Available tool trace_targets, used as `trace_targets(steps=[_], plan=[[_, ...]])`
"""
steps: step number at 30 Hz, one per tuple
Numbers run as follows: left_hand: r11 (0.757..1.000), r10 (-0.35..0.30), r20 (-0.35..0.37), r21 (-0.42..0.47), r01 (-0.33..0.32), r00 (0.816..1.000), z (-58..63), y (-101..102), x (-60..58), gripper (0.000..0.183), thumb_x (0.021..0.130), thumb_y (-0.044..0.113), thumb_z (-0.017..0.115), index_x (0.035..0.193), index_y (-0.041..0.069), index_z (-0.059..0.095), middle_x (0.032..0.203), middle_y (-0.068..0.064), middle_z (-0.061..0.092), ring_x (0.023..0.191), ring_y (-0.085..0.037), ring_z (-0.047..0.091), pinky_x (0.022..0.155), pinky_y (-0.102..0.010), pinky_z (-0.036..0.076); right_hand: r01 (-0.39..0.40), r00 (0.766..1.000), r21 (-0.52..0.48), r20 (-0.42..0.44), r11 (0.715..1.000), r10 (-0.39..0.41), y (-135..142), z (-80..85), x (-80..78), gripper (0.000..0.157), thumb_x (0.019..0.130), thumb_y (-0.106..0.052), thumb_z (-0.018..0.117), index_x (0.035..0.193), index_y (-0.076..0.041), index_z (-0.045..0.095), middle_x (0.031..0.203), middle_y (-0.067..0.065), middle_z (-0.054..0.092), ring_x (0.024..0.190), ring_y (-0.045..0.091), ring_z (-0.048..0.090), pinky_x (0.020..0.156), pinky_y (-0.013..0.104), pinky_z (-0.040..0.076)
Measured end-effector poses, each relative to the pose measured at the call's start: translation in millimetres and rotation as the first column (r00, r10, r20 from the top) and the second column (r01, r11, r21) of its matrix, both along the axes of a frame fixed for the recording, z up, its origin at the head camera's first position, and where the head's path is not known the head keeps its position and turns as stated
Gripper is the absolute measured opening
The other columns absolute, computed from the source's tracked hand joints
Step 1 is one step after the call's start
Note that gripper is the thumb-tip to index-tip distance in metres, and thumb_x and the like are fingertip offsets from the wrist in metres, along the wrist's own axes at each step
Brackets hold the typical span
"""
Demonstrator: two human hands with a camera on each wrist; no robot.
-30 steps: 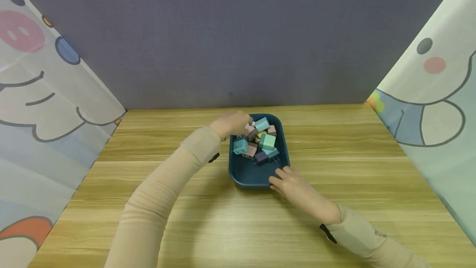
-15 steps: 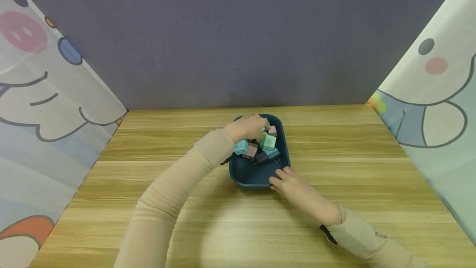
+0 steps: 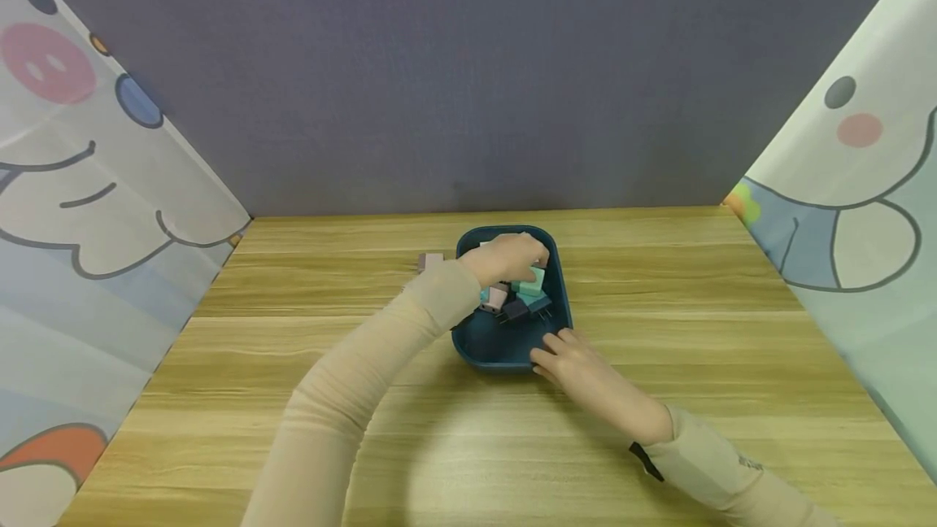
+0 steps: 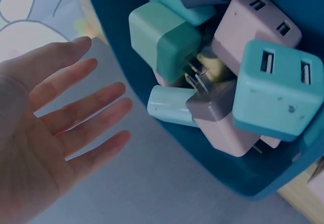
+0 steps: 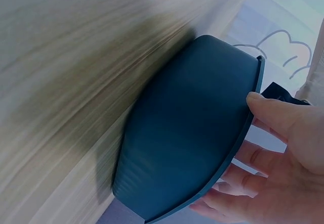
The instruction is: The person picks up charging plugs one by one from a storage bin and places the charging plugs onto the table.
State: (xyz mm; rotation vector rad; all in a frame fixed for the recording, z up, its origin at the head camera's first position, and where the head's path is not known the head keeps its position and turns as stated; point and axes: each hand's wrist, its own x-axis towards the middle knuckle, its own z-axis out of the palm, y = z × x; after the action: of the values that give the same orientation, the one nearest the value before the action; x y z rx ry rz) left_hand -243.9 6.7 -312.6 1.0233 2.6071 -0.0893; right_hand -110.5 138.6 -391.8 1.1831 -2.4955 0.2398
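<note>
A dark blue plastic bin (image 3: 483,352) holds several USB wall chargers. Over it hovers my left hand (image 3: 508,257), fingers spread and nothing between them in the left wrist view. Nearest its fingertips there are a mint-green charger (image 4: 162,39) and a light-blue charger (image 4: 172,105). A turquoise charger (image 4: 278,87) and a pink charger (image 4: 255,27) lie farther across the pile. My right hand (image 5: 273,158) grips the bin's near right rim, thumb outside and fingers over the edge. Part of the pile is hidden under my left hand in the head view.
A pinkish charger (image 3: 430,261) lies on the wooden table (image 3: 329,291) left of the bin, partly by my left sleeve. Behind the table rises a grey fabric panel (image 3: 468,80). Cartoon-printed sheets (image 3: 842,210) stand at both sides.
My left hand has moved rightward from the bin's left edge to over its right half. The charger on the table has come into view behind it. My right hand stays at the rim.
</note>
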Motion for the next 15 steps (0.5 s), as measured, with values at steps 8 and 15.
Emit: trace_targets(steps=[8, 15], plan=[[1.0, 0.009, 0.039, 0.028, -0.01, 0.999, -9.0, 3, 0.4, 0.038, 0.086, 0.02, 0.057, 0.123, 0.014, 0.052, 0.122, -0.001, 0.051, 0.109, -0.014, 0.048, 0.087, -0.023, 0.041, -0.012, 1.0, -0.019, -0.03, 1.0, 0.011, 0, -1.8, -0.2, 0.016, 0.072, -0.013, 0.071, 0.076, -0.013, 0.055, 0.069, -0.001, 0.045, 0.063, 0.014, 0.037, 0.056, 0.026, 0.036], [1.0, 0.01, 0.03, -0.004, -0.01, 1.0, -18.7, 7, -3.4, 0.04, 0.084, 0.024, 0.06, 0.123, 0.017, 0.052, 0.123, 0.001, 0.05, 0.108, -0.014, 0.049, 0.086, -0.026, 0.042, -0.015, 1.0, -0.017, -0.027, 1.0, 0.014, 0, -2.6, -0.6, 0.015, 0.073, -0.014, 0.07, 0.077, -0.013, 0.056, 0.07, -0.001, 0.045, 0.063, 0.014, 0.038, 0.057, 0.026, 0.038]])
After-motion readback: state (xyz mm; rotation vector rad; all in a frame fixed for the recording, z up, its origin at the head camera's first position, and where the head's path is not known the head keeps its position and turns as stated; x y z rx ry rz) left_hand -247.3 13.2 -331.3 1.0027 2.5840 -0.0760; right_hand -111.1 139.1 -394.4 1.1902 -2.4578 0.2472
